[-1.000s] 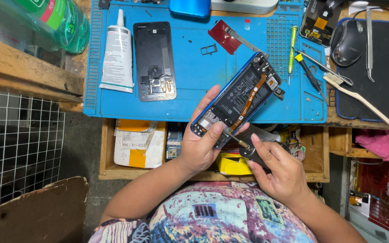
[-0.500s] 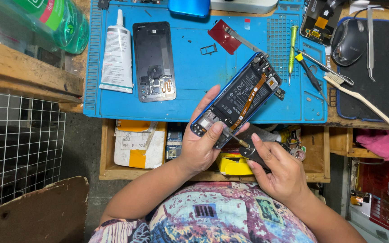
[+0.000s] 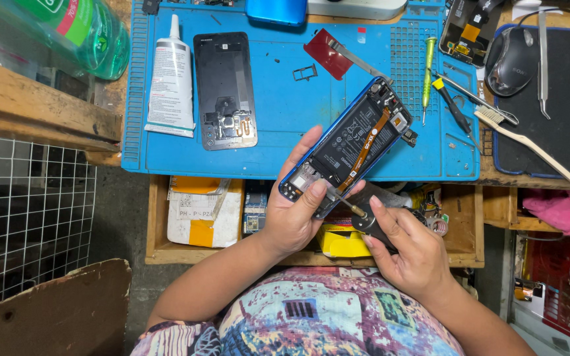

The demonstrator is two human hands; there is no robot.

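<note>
A person sits at a counter (image 3: 107,125), seen from above. The left hand (image 3: 291,214) holds an opened phone (image 3: 351,142) with its back cover removed, so the black battery and an orange ribbon cable show. The grip is closed on the phone's lower end: the thumb lies across the bottom edge and the fingers wrap behind the frame. The phone tilts up and away from that grip, its top end out over a blue work mat (image 3: 278,105).

The right hand (image 3: 407,254) sits just beside the left-hand grip, lower and to its right. It is closed around a dark-handled screwdriver (image 3: 364,217), whose thin metal tip touches the phone's lower edge, right next to the left thumb.

Beyond the left-hand grip, on the mat, lie a black phone back cover (image 3: 224,89), a white glue tube (image 3: 171,82) and a red pick (image 3: 328,53). Farther right of the held phone rest a green-handled screwdriver (image 3: 427,76), a yellow-capped screwdriver (image 3: 450,105) and a brush (image 3: 529,148). A computer mouse (image 3: 512,59) sits on a black pad. Below both hands is an open shelf (image 3: 159,250) holding small boxes.
</note>
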